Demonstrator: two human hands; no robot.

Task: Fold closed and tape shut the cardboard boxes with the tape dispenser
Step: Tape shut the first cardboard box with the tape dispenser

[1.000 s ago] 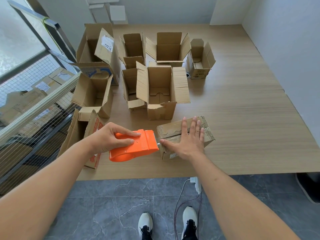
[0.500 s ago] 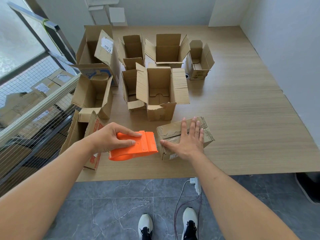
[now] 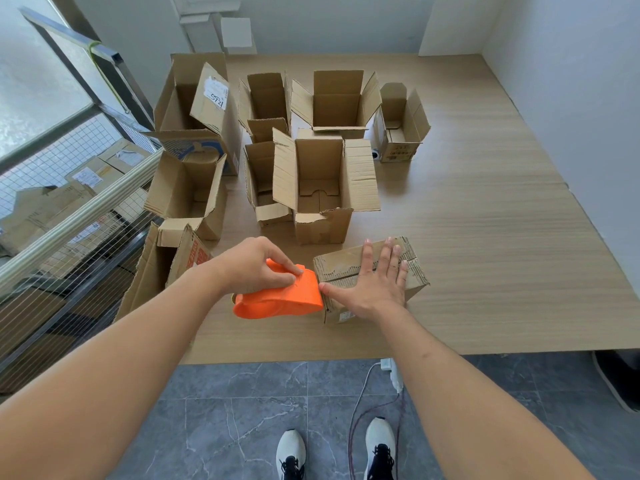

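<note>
A closed box (image 3: 370,278) lies near the front edge of the table (image 3: 485,237). The right hand (image 3: 372,289) rests flat on top of that box, fingers spread, thumb reaching toward its left end. The left hand (image 3: 258,266) grips an orange tape dispenser (image 3: 280,297) from above, fingers curled over it; the dispenser's front end touches the left end of the box. Behind the box stand several open boxes (image 3: 322,188) with flaps up.
</note>
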